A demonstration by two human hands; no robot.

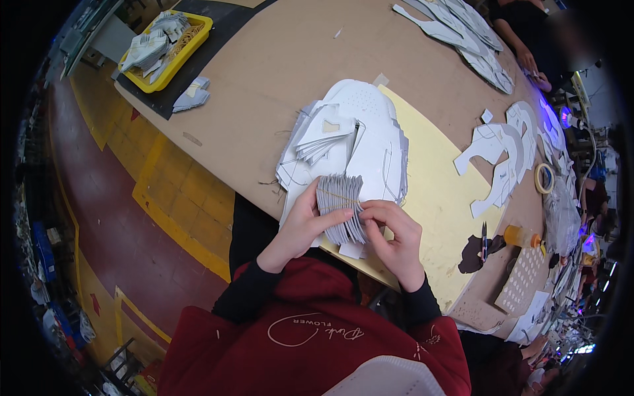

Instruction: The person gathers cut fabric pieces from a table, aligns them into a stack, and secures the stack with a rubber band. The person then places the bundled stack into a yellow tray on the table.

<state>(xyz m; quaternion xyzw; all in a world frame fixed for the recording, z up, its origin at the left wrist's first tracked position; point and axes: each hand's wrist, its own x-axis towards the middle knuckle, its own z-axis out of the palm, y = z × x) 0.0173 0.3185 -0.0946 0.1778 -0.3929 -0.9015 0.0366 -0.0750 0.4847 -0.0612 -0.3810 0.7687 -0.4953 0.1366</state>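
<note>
My left hand (302,223) is closed round a thick bundle of grey cut pieces (340,221), stacked on edge, with its thumb across the front. A thin tan rubber band (338,197) runs across the bundle. At the bundle's right side, the fingertips of my right hand (396,237) pinch the end of that band. Just beyond both hands lies a pile of white shoe-upper pieces (376,135), some bound with dark cord. On top of it rests a smaller stack of white pieces (323,135) with a cut-out.
A yellow tray (206,33) with bundled pieces and rubber bands stands far left, a loose grey bundle (191,96) near it. On the right are white cut pieces (492,158), a tape roll (544,178), a pen (484,241) and an amber bottle (520,236). Another person's hand (528,63) shows far right.
</note>
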